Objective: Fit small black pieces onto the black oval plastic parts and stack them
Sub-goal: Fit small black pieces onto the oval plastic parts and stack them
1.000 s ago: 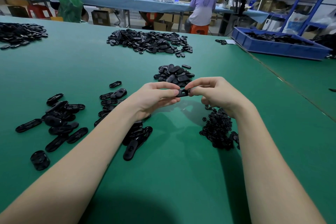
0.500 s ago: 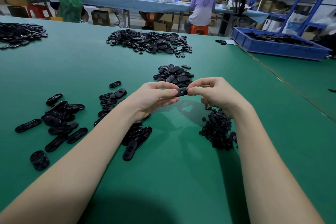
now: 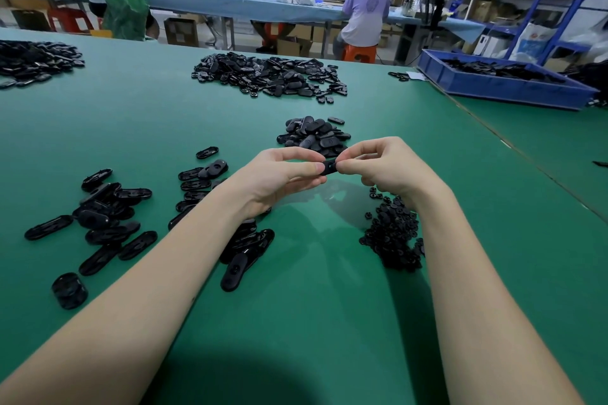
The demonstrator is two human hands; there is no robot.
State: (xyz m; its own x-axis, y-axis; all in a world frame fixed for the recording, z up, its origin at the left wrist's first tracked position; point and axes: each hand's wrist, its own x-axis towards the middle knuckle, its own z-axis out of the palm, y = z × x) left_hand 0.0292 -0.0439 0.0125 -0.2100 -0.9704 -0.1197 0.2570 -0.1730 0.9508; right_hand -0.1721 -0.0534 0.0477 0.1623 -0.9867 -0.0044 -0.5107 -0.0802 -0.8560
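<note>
My left hand [image 3: 279,174] and my right hand [image 3: 391,168] meet above the green table [image 3: 312,306], both pinching one black oval part [image 3: 330,167] between their fingertips; most of it is hidden by the fingers. Under my right wrist lies a heap of small black pieces [image 3: 393,233]. Just beyond the hands sits a small pile of oval parts [image 3: 314,136]. More oval parts lie loose beneath my left forearm [image 3: 245,250] and further left [image 3: 105,217].
A large heap of black parts [image 3: 273,77] lies mid-table, another [image 3: 29,61] at the far left. A blue tray [image 3: 503,82] of parts stands at the back right. A short stack [image 3: 69,289] sits near left. People work at a long bench behind.
Both hands have stayed together on the oval part, shifting only slightly; the fingertips have adjusted their pinch on it.
</note>
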